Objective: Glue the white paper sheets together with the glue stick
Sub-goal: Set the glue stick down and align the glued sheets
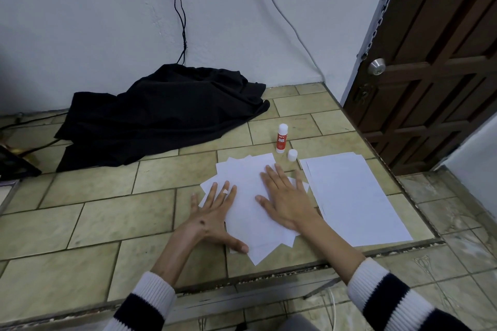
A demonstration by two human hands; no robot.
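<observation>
A black cloth lay heaped at the tiled desk's far edge. A neat paper stack sat near the right edge; beside it, both hands, left and right, pressed flat with fingers straight on the fanned white sheets. Behind these stood the glue stick, its cap off beside it.

Pale bluish-white plastered wall behind beige tiled counter; dark brown panelled wooden door at right; crumpled black cloth against wall.
</observation>
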